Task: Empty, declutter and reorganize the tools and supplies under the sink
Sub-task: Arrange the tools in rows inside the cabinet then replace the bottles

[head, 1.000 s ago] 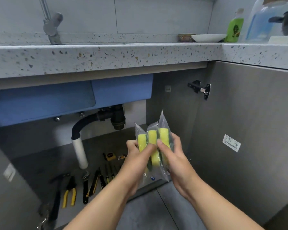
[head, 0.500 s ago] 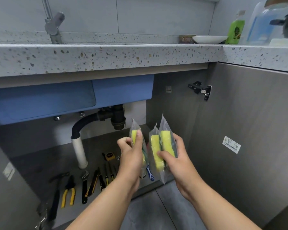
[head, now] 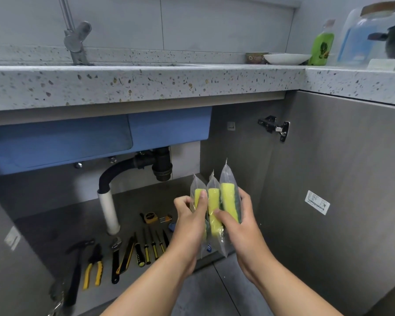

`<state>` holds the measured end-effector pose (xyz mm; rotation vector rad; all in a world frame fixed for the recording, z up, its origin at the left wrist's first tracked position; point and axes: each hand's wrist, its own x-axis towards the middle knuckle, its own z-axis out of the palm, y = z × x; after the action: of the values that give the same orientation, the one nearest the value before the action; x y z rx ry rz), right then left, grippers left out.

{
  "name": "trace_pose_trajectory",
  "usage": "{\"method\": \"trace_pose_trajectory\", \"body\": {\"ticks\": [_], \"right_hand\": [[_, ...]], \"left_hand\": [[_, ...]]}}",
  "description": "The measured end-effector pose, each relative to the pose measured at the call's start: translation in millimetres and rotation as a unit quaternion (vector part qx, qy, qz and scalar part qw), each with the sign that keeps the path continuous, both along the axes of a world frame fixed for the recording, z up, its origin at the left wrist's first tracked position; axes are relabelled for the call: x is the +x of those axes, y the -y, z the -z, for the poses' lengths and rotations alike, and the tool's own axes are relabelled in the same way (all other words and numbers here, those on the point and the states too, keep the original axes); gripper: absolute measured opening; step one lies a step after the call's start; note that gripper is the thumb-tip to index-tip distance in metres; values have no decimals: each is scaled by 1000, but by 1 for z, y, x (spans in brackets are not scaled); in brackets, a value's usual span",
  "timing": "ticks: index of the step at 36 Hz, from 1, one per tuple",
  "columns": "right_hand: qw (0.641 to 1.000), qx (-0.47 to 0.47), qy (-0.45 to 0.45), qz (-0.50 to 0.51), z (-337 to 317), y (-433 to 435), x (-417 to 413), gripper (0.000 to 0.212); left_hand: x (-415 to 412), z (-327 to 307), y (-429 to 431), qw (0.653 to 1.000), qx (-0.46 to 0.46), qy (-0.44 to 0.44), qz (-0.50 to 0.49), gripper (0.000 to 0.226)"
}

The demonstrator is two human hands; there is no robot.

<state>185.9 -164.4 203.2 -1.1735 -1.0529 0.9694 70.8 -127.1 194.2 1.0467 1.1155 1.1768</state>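
Observation:
Three yellow-and-green sponges in clear plastic bags stand side by side in front of the open sink cabinet. My left hand (head: 189, 222) grips the left sponge pack (head: 198, 195). My right hand (head: 240, 226) holds the middle sponge pack (head: 214, 201) and the right sponge pack (head: 229, 197), thumb across the front. On the cabinet floor (head: 55, 226) lies a row of tools: a hammer (head: 77, 267), yellow pliers (head: 94, 267), a wrench (head: 115, 258), several screwdrivers (head: 151, 247), a tape measure (head: 150, 217) and hex keys (head: 165, 218).
A black drain trap (head: 161, 166) and white pipe (head: 108, 210) hang under the blue sink basin (head: 78, 137). The cabinet door (head: 328, 190) stands open at right. On the speckled counter (head: 146, 83) are a white dish (head: 285, 58) and a green bottle (head: 322, 44).
My left hand had drawn its sponge pack a little to the left; now it has come back, and all three packs stand pressed together again.

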Motion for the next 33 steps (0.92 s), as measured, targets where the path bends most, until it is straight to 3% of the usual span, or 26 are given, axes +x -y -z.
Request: {"method": "trace_pose_trajectory", "body": {"ticks": [5, 11, 22, 27, 33], "right_hand": [[999, 13, 36, -22, -1, 2, -6, 55], [998, 10, 6, -55, -2, 2, -6, 45], [997, 1, 77, -29, 3, 1, -2, 45], [993, -6, 109, -41, 4, 2, -2, 53], [977, 6, 212, -16, 12, 1, -2, 64]], "left_hand": [[-1, 1, 1, 999, 6, 28, 28, 62], [-5, -3, -1, 999, 9, 49, 4, 65], [-3, -10, 0, 995, 8, 96, -22, 61], [1, -11, 4, 997, 7, 71, 1, 55], [-6, -11, -2, 999, 2, -17, 45, 80]]}}
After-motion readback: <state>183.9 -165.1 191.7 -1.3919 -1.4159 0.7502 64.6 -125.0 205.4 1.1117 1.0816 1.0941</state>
